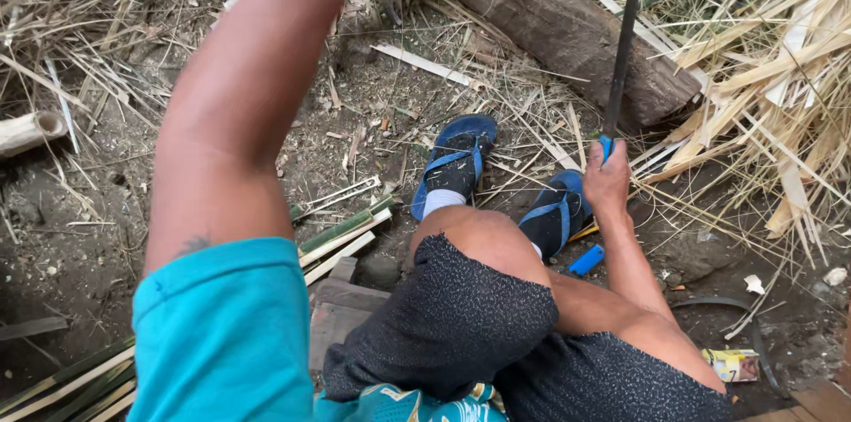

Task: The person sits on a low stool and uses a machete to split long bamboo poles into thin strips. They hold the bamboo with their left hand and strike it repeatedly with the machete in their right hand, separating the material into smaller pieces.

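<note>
The blade (pixel 623 41) stood nearly upright, its long axis running up and slightly right from the right hand (pixel 608 178), whose grip was closed around the blue handle at its lower end. It rose in front of the log (pixel 550 19), above the sandalled feet. The left arm reached up out of view, so its grip could not be seen. Bamboo strips (pixel 341 240) lay on the ground beside the left knee.

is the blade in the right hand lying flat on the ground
No, the right hand grips the blue handle and holds the long dark blade upright, its tip pointing up past the log.
</note>
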